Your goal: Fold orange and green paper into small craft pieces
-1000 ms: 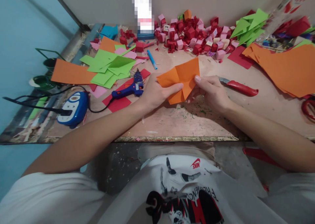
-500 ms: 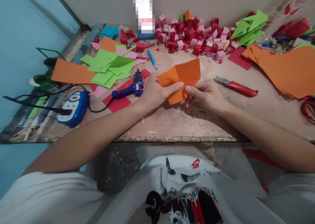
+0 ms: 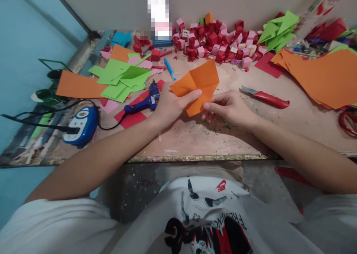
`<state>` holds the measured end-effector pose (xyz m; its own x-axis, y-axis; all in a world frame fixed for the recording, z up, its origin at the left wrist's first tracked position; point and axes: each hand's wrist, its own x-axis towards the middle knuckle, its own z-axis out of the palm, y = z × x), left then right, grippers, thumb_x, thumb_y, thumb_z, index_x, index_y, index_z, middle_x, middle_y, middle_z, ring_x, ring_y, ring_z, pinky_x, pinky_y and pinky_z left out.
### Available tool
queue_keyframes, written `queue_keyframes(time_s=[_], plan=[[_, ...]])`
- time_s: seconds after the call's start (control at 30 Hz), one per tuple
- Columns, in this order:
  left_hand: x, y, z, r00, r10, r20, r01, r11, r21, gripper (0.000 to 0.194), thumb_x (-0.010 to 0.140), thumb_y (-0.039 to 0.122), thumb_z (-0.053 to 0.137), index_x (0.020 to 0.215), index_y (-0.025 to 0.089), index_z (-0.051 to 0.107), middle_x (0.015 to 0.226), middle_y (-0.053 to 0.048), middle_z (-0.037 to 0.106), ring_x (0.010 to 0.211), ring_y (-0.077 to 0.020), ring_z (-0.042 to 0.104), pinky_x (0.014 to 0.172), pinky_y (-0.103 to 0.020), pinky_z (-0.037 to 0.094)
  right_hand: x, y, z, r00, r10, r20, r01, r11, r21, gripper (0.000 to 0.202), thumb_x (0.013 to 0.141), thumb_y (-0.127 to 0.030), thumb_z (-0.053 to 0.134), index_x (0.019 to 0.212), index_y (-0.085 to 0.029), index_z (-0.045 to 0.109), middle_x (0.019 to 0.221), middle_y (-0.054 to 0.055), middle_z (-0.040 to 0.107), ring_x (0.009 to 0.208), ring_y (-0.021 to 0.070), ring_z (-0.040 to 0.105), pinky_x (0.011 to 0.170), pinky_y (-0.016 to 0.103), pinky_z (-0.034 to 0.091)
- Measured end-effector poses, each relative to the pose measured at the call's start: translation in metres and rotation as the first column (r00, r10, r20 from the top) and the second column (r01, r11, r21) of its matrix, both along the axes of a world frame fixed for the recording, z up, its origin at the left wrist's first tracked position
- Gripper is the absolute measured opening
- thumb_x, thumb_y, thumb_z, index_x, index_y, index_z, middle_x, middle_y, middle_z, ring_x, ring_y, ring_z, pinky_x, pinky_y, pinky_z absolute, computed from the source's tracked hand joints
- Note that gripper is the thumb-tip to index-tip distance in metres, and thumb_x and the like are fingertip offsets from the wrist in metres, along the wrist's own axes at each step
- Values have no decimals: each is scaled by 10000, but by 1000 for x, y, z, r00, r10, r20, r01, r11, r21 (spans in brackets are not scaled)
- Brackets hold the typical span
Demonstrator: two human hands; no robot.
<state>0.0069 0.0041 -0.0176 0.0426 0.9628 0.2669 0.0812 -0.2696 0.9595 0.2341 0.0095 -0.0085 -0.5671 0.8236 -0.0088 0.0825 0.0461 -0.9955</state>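
- Right hand [image 3: 227, 107], right of the glue gun [image 3: 142, 104]: thumb and fingers pinched on paper edge.
- Left hand [image 3: 174, 101], closer to the glue gun: clamped on the same paper.
- Creased orange sheet [image 3: 205, 79], right of the glue gun: folds made, panels not yet closed.
- Paper cubes [image 3: 213, 38], beyond the glue gun: formed, heaped.

My paper [image 3: 206, 75] is plain orange, and my shirt [image 3: 192, 209] is white with black, grey and red pictures on it. On the left, my glue gun [image 3: 145, 104] is blue and some loose sheets [image 3: 113, 74] are bright green. The far little boxes [image 3: 212, 39] are mostly red and pink
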Motion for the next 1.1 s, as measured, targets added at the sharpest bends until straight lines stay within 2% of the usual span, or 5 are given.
queue_keyframes(time_s=[0.17, 0.47, 0.73, 0.9, 1.1], plan=[[-1, 4, 0, 999, 25, -38, -25, 1000, 13, 339, 857, 520, 943, 845, 245, 745, 899, -64, 809, 888, -284, 776, 749, -430, 662, 0, -1, 2, 1000, 16, -25, -16, 1000, -22, 426, 936, -558, 999, 803, -179, 859, 822, 101, 870, 622, 164, 754, 634, 282, 631], [-1, 4, -1, 1000, 9, -15, -9, 1000, 3, 361, 842, 540, 956, 870, 241, 754, 938, -78, 810, 866, -280, 764, 748, -434, 669, 0, -1, 3, 999, 2, 38, -3, 1000, 23, 430, 977, -559, 940, 778, -187, 856, 795, 87, 844, 632, 165, 724, 620, 287, 591], [-2, 2, -3, 997, -74, -2, 74, 994, -76, 362, 823, 523, 970, 950, 223, 813, 1024, -94, 875, 937, -296, 822, 832, -433, 718, 2, -2, 3, 998, -48, 35, 48, 999, 4, 467, 934, -668, 961, 802, -226, 885, 774, 72, 838, 621, 191, 708, 575, 319, 563], [-2, 2, -5, 996, -91, 6, 91, 992, -85, 346, 838, 493, 963, 961, 199, 830, 1021, -96, 878, 901, -275, 825, 827, -400, 702, 4, -2, 3, 998, -57, 34, 55, 998, 39, 551, 946, -733, 924, 773, -215, 857, 752, 76, 816, 621, 186, 700, 584, 317, 541], [-4, 3, -9, 994, -111, -2, 110, 990, -88, 347, 844, 505, 962, 971, 207, 840, 1032, -96, 889, 906, -293, 830, 854, -431, 707, 4, 1, 2, 998, -58, 6, 57, 997, 60, 613, 950, -795, 883, 733, -223, 839, 691, 57, 785, 620, 189, 701, 625, 318, 566]])
